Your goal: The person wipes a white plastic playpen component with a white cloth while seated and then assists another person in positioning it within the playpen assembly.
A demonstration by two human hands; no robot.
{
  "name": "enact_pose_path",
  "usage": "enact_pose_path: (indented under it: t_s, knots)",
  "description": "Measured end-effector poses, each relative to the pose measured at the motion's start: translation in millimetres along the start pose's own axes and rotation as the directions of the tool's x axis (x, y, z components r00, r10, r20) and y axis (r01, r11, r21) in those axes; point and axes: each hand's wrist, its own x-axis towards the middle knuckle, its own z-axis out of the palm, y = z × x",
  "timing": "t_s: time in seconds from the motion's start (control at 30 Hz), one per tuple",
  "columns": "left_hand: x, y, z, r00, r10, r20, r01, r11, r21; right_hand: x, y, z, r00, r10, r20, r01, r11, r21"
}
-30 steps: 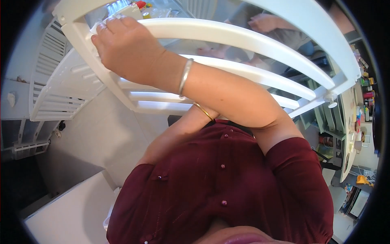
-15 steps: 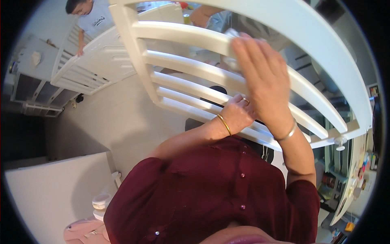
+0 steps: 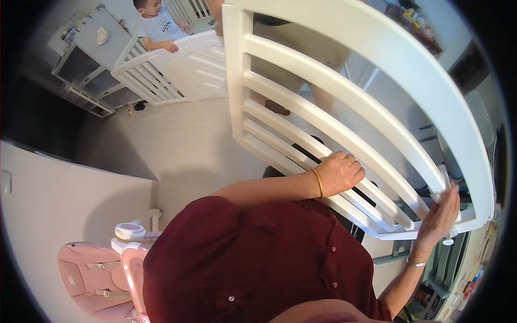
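Observation:
A white slatted playpen panel (image 3: pixel 414 70) stands tilted in front of me, its bars bent by the lens. My left hand (image 3: pixel 342 172), with a gold bracelet and a ring, is closed round one of the lower slats near the middle. Over by the panel's right end, my right hand (image 3: pixel 439 215) presses a white cloth or wipe (image 3: pixel 443 183) against an upper slat. Most of that cloth is hidden behind the fingers. A small white knob (image 3: pixel 448 241) sticks out below the panel's right corner.
Behind a second white panel (image 3: pixel 202 67) at the back left stands a person (image 3: pixel 161 27). Another person's legs (image 3: pixel 322 99) show through the slats. A pink child seat (image 3: pixel 89 274) is at lower left, beside a white half-wall (image 3: pixel 75 183). Grey shelving (image 3: pixel 86 64) stands farther back.
My right hand has slid the cloth along the slat from the middle toward the panel's right end. The left hand stays on the lower slats. The view has shifted, showing more of the pink seat.

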Motion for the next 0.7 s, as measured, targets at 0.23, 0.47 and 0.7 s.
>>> enact_pose_path:
  t_s: [0.23,0.47,0.7]
  knots:
    - [8.0,5.8,2.0,0.99,0.049,-0.136,-0.05,0.999,-0.002,-44.2,37.2,-7.3,0.969,0.244,0.035,-0.24,0.967,-0.08]
    - [14.2,11.1,22.5,0.994,0.037,-0.107,-0.047,0.994,-0.095,-51.9,52.5,-15.8,0.935,0.336,0.113,-0.335,0.942,-0.026]
    - [25.2,1.9,38.8,0.976,0.141,0.165,-0.117,0.982,-0.145,-0.8,11.6,-2.9,0.943,0.194,0.272,-0.257,0.941,0.219]
